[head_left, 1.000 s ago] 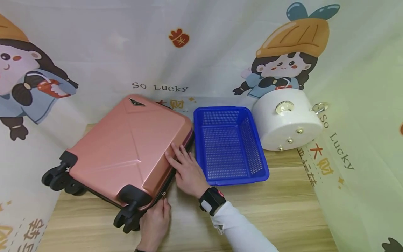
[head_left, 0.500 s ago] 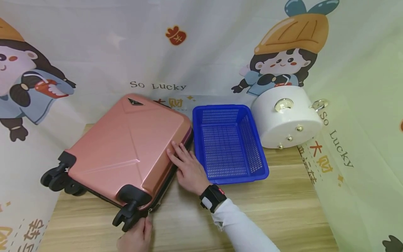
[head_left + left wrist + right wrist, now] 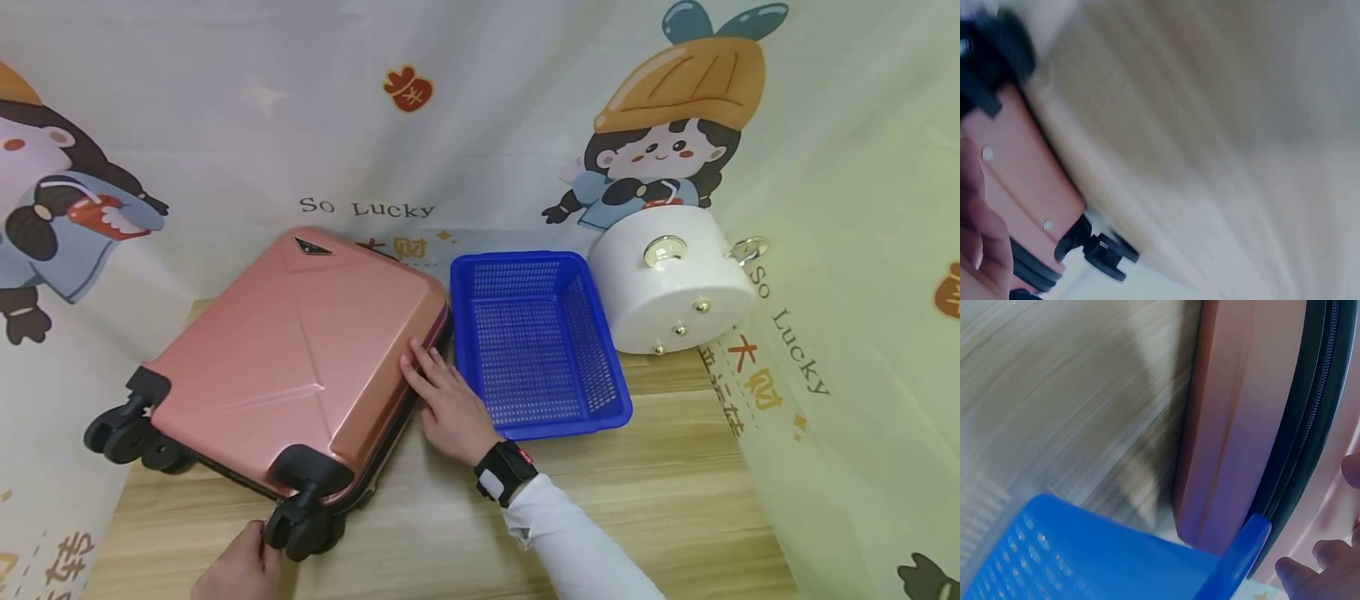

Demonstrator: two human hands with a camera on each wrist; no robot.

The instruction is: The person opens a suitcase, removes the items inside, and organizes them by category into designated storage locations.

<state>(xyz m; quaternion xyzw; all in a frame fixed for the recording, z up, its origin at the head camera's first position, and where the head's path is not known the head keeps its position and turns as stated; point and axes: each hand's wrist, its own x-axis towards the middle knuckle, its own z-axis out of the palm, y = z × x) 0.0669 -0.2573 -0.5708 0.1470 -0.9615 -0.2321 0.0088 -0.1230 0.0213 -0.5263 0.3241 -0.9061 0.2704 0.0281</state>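
A pink hard-shell suitcase (image 3: pixel 300 358) lies flat on the left, its black wheels (image 3: pixel 303 521) toward the person. My left hand (image 3: pixel 240 565) is at its wheel end, beside the near wheel, with thumb and fingers together on the zipper pull; the wheel partly hides the fingertips. In the left wrist view, the curled fingers (image 3: pixel 988 237) of that hand show close to the wheel-end face. My right hand (image 3: pixel 457 417) rests with extended fingers on the suitcase's right side, above the seam. In the right wrist view, the zipper (image 3: pixel 1310 419) runs along its black band with the teeth together.
A blue plastic basket (image 3: pixel 615 408) stands right of the suitcase, close to my right hand. Behind it on the right, a white round case (image 3: pixel 637 275) with gold-coloured handles and studs lies tipped over. Printed cloth (image 3: pixel 480 125) hangs behind the wooden table (image 3: pixel 660 492).
My left hand has moved left along the seam with the zipper pull, round the near corner to the wheel end. My right hand has stayed on the suitcase's side. The view has shifted slightly.
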